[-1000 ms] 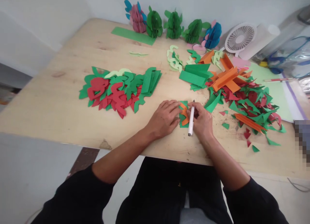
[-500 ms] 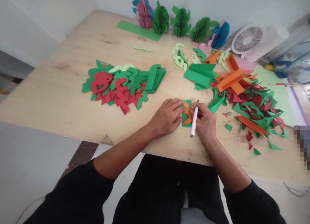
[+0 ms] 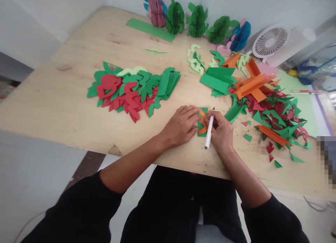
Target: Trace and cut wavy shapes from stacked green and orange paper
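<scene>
My left hand [image 3: 181, 125] lies with its fingers stretched out, its fingertips on the left edge of an orange paper cut-out [image 3: 202, 123]. That cut-out, with a wavy outline, rests on a small green paper piece [image 3: 201, 134]. A white marker [image 3: 209, 133] slants through my right hand [image 3: 222, 131], whose fingers are closed round it at the right edge of the green piece. The fingertips hide part of the orange shape. To the left lies a pile of red and green cut-outs [image 3: 131, 99].
Folded green paper [image 3: 217, 81], orange strips [image 3: 253, 87] and a heap of paper scraps [image 3: 280, 117] lie to the right. Paper figures [image 3: 175, 19] stand along the wall, with a white fan [image 3: 270, 42] beside them. A green strip [image 3: 149, 29] lies at the back of the wooden table [image 3: 52, 110].
The view has shifted slightly. Both hands, the marker and the paper pieces stay in nearly the same place, with the right hand and marker only a little moved.
</scene>
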### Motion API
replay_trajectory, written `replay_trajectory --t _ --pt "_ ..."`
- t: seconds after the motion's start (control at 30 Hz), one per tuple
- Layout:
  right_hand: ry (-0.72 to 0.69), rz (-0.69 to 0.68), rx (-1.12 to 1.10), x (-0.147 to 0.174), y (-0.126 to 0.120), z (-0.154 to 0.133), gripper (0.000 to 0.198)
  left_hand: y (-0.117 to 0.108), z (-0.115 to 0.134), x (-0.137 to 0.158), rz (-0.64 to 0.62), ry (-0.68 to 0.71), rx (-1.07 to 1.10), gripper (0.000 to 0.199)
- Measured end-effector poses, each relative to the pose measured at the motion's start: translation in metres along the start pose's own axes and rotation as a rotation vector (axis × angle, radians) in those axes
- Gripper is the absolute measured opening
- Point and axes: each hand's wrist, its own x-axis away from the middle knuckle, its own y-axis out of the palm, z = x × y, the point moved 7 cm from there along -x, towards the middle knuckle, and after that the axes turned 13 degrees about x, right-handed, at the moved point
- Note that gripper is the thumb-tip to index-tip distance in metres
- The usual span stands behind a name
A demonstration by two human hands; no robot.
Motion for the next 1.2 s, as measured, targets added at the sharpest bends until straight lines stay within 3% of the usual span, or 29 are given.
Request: replay_trajectory --t 0.37,1.2 --pt "0.04 0.004 0.022 -0.001 -0.0021 0.0018 0.015 0.0022 -0.0004 -0.0017 0.004 0.003 -0.033 0.027" --pt "-0.138 0.092 0.142 0.003 -0.0006 -0.007 0.019 0.0009 0.0003 -0.0007 0.019 0.022 -0.03 0.027"
